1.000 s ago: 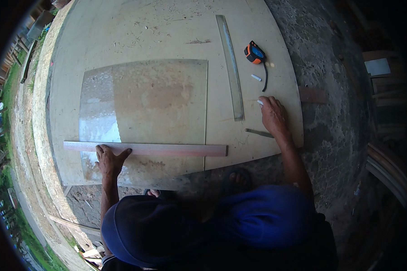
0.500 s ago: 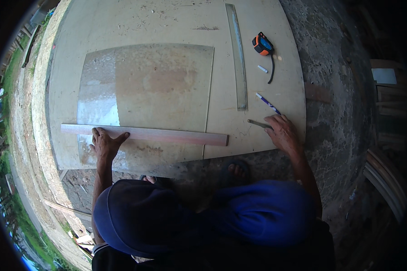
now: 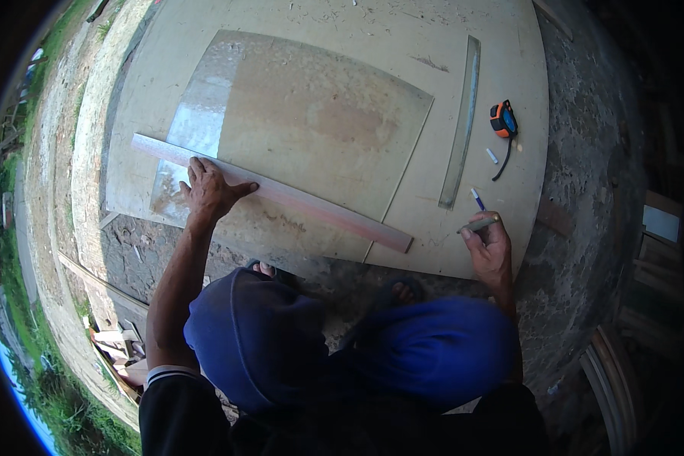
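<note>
Head view, from where I stand over the squatting person: a clear glass sheet (image 3: 304,129) lies flat on a pale plywood board (image 3: 342,23) set on the rough ground. Across its near edge rests a long pinkish wooden straightedge (image 3: 281,194), and the left hand (image 3: 209,190) presses down on it with fingers (image 3: 196,169) spread flat, gripping nothing. The right hand (image 3: 490,247) is closed around a thin grey tool (image 3: 479,225), possibly a glass cutter, though it is too small to be sure. A blue pen (image 3: 477,199) lies just beside that hand, a narrow glass strip (image 3: 461,125) next to the sheet, and an orange tape measure (image 3: 503,119) beyond.

The sheet looks stiff, thin and brittle, with slick faces and sharp edges. I would lift it by two opposite edges, palms open, never by a corner. The straightedge seems light and liable to slide on the glass, so it needs firm downward pressure.
</note>
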Demonstrator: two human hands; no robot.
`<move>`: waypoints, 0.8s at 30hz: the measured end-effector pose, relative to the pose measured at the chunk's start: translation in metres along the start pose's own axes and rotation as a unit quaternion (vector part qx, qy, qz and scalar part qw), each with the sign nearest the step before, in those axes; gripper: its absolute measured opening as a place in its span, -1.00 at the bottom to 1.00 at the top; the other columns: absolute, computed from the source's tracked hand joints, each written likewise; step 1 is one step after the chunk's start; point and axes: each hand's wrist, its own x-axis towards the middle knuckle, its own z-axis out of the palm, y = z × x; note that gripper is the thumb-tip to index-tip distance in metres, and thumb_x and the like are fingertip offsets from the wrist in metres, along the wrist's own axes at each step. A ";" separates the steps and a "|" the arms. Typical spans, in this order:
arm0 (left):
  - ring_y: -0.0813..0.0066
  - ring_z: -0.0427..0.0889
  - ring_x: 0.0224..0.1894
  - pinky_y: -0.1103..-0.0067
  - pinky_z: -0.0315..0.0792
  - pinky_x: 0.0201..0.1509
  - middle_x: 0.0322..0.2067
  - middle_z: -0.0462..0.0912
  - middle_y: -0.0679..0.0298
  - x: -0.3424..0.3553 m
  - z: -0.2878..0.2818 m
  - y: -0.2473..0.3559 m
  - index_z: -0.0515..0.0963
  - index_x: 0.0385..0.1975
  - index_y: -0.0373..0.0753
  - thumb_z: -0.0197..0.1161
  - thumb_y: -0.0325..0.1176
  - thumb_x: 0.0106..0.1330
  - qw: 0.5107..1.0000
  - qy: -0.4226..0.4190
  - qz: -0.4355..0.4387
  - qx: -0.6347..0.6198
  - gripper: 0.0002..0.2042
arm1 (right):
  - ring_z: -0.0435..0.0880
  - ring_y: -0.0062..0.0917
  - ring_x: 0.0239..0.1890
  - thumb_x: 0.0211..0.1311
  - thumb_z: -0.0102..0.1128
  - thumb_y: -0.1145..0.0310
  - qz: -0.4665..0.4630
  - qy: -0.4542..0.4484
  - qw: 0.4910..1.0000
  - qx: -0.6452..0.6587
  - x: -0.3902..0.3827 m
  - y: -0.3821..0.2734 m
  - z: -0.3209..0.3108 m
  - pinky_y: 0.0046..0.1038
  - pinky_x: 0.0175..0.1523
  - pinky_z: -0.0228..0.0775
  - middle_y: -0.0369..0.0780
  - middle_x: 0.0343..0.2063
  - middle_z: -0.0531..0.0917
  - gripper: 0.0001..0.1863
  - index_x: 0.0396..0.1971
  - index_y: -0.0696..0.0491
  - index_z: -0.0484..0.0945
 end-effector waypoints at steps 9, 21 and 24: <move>-0.13 -0.07 0.57 -0.21 -0.02 0.47 0.50 -0.08 -0.26 0.002 -0.005 0.002 -0.08 0.44 -0.63 0.58 0.31 -0.15 1.000 -0.004 -0.010 -0.029 0.38 | 0.73 -0.44 -0.13 0.41 0.17 0.50 0.005 -0.087 0.952 0.295 0.043 0.012 0.107 -0.40 -0.02 0.64 -0.11 -0.11 0.61 -0.80 -0.07 0.18 0.39; -0.17 -0.03 0.56 -0.16 -0.05 0.51 0.48 -0.05 -0.28 0.005 0.006 -0.004 -0.12 0.47 -0.57 0.57 0.35 -0.17 0.999 0.005 -0.040 -0.017 0.41 | 0.73 -0.50 -0.20 0.36 0.28 0.50 -0.011 -0.076 0.973 0.219 0.022 0.045 0.108 -0.50 -0.08 0.61 -0.11 -0.16 0.66 -0.80 -0.19 0.19 0.42; -0.17 -0.04 0.56 -0.12 -0.05 0.52 0.47 -0.04 -0.30 0.006 0.001 -0.003 -0.14 0.47 -0.57 0.57 0.35 -0.16 0.999 -0.026 -0.044 -0.017 0.42 | 0.74 -0.52 -0.24 0.36 0.32 0.44 -0.067 -0.063 0.978 0.187 0.022 0.036 0.108 -0.50 -0.13 0.60 -0.14 -0.23 0.69 -0.78 -0.18 0.18 0.45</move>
